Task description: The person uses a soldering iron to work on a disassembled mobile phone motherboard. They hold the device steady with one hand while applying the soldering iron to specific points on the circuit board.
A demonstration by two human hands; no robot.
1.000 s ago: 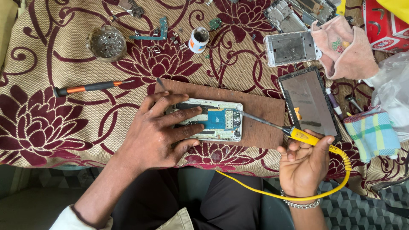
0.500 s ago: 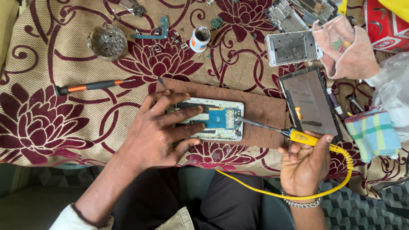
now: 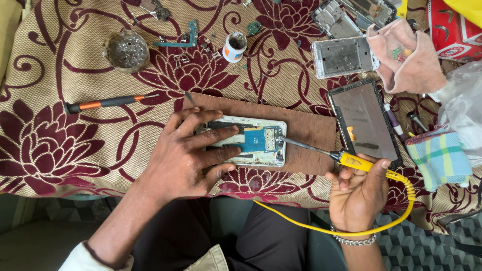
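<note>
Maroon flowers on a beige cloth cover the desk, and a brown board lies on it near the person's lap. On that board rests an opened phone with its blue circuit board showing. The left hand lies flat across the phone's left part, fingers spread apart and pressing it down, clasping nothing. The right hand has its grip closed around the yellow handle of a soldering iron, whose metal tip touches the right edge of the phone. A yellow cord loops from the handle down past the wrist, which wears a metal bracelet.

Just right of the board lies a black phone screen, and above it a bare silver phone frame beside a pink cloth. A checked cloth sits at the right edge. Left of the board lies a screwdriver with a black and orange handle. Farther up stand a small white pot and a round wad of metal wool.
</note>
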